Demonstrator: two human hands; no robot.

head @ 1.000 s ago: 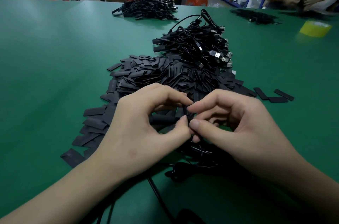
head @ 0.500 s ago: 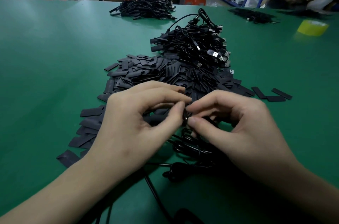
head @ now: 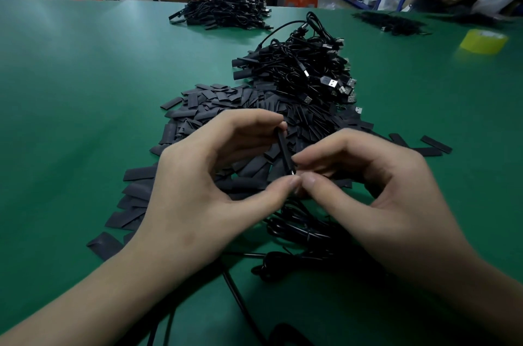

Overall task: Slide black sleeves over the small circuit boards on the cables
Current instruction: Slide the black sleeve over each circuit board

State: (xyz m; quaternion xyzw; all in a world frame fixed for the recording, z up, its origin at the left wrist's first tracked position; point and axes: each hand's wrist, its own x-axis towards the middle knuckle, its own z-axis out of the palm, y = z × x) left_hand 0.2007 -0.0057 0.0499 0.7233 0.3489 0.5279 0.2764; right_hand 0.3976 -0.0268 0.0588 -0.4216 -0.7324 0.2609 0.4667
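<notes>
**A:** Where's the sleeve?

**B:** Centre of the frame. One black sleeve (head: 284,151) stands nearly upright, and the left hand (head: 198,190) pinches it end to end, forefinger on top and thumb below.

**A:** And the right hand (head: 382,198)?

**B:** Its fingers are curled, with thumb and forefinger nipping the cable (head: 297,229) end at the sleeve's lower mouth. The board is probably there, but it's too dark to be sure.

**A:** How will it handle?

**B:** Light, thin and soft-walled, I'd judge. Squeezed flat, its mouth closes, so hold it by the edges, gently. Grip the cable just behind the board.

**A:** Spares?

**B:** Loose sleeves (head: 226,107) are heaped just above the hands on the green table (head: 85,90). The cable bundle (head: 305,68) is at upper centre.
</notes>
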